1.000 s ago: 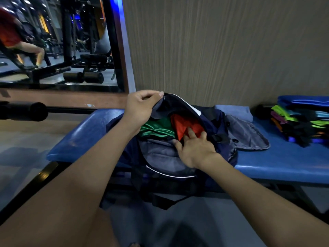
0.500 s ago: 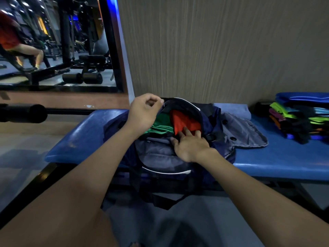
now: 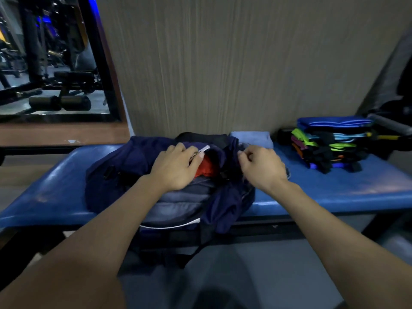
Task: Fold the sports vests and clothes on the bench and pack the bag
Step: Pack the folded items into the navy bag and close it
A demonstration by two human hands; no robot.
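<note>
A grey-brown striped wall panel (image 3: 223,63) backs the blue padded desk (image 3: 334,192), with a dim gym mirror (image 3: 51,59) on the left.

The tabletop (image 3: 334,192) is blue padded vinyl, smooth with a dull sheen. The bag (image 3: 124,175) on it is navy woven cloth, matt, with a grey quilted panel and a red cloth garment (image 3: 206,169) inside. At 2 o'clock lies a stack of folded vests (image 3: 330,143) in thin synthetic cloth, the top one slightly shiny. The wall (image 3: 245,63) has a matt, streaked wood-grain finish.
</note>
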